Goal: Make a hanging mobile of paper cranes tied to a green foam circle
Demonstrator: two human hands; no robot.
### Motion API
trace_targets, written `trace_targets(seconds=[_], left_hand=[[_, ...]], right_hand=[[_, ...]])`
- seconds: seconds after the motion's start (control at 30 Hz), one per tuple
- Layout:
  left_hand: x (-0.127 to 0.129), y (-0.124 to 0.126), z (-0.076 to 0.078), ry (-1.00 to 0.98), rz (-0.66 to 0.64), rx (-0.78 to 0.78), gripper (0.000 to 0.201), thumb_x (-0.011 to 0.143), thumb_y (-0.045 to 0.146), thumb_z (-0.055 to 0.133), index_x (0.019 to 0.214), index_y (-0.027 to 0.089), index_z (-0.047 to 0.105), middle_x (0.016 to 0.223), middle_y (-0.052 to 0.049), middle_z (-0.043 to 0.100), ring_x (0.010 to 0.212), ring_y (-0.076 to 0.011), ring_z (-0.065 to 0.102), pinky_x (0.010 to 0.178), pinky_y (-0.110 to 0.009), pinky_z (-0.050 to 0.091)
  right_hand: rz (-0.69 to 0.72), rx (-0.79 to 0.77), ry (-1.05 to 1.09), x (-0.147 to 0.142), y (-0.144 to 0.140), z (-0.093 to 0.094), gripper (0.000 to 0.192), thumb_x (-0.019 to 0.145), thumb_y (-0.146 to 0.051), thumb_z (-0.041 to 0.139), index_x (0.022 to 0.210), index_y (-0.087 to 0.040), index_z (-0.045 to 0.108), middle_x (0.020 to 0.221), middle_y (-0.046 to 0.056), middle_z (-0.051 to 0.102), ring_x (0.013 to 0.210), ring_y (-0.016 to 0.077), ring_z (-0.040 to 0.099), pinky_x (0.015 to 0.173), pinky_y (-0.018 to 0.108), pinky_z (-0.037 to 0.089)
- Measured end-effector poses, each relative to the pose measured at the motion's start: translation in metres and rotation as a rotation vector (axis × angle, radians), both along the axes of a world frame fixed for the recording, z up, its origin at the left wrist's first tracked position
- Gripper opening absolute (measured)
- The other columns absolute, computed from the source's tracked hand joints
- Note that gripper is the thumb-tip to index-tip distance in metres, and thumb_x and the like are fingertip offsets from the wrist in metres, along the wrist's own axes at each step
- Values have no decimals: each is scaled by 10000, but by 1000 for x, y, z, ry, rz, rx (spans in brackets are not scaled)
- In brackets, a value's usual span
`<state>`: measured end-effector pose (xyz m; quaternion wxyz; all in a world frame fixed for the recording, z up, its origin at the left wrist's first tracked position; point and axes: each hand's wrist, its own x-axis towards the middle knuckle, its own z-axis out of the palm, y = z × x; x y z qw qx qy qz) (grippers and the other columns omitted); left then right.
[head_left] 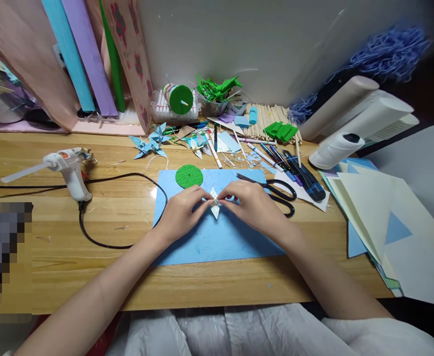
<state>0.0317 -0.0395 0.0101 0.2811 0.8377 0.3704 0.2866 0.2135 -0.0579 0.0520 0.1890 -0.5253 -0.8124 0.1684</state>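
Note:
Both my hands meet above a blue sheet (202, 242) on the table. Between them is a small pale folded-paper flower (215, 211), with one pointed petal up and one down. My left hand (183, 207) pinches its left side with thumb and forefinger. On the opposite side, my right hand (250, 202) pinches it the same way; the fingertips hide its middle. A green round disc (189, 176) lies on the sheet just beyond my left hand. Black-handled scissors (281, 190) rest beside my right hand, partly covered by it.
To the left stands a white glue gun (72, 173), its black cord looping toward the sheet. Blue paper flowers (152, 142), pens (276, 158), a box cutter (308, 180) and paper scraps crowd the back. Stacked paper (395, 227) lies right, below white rolls (368, 118).

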Motion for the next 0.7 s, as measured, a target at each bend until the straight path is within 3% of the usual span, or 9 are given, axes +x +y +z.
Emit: trace_targets(seconds=[0.23,0.4,0.57,0.7], left_hand=[[1,-2,2,-26,27,22,165,854,297,491,901,197,614,853,-29,605,817,-141,562,717,-260,422],[-8,0,16,-91,105,18,177,860,278,474,933,193,611,881,-45,597,806,-145,554,712,-257,418],[-30,9,35,-333,398,51,235,896,240,391,829,182,608,790,-24,581,761,-129,532,701,-241,396],[-43,18,38,-580,666,-24,285,893,309,384,704,173,549,679,2,527,641,-115,480,605,-225,371]], right_hand=[[47,108,-25,-1,-3,-3,54,800,-143,588,805,-154,641,753,53,655,741,177,564,670,277,413],[84,161,-49,-2,6,4,69,803,-116,572,791,-155,627,753,53,649,759,180,566,678,277,425],[105,309,-20,-6,43,38,91,792,-107,575,789,-170,641,750,49,652,741,178,571,667,282,427],[112,420,76,-30,85,62,96,778,-113,584,791,-171,661,769,43,671,737,169,578,668,270,425]])
